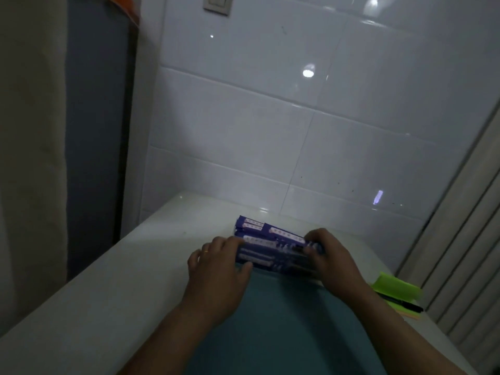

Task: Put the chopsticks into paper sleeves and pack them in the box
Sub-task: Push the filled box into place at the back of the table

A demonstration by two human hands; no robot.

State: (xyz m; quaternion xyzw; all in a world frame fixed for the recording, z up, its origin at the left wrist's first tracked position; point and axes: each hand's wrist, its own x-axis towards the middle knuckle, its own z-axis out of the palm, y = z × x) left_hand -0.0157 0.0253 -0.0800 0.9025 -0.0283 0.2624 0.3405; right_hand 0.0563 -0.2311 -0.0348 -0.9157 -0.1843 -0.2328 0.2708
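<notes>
A bundle of blue paper chopstick sleeves (270, 250) with white printed strips lies across the white countertop (108, 288), just beyond a teal box (284, 320). My left hand (216, 269) grips the bundle's left end, thumb below and fingers on top. At the right end, my right hand (330, 258) holds the bundle with curled fingers. Dark chopstick tips seem to show near the right end. More blue sleeves (250, 224) lie stacked just behind, against the tiled wall side.
A green pad of paper (397, 288) with a black pen (403, 303) lies on the counter at the right. White tiled wall (297, 117) stands close behind. A ribbed panel (465, 253) runs down the right edge; a curtain hangs at left.
</notes>
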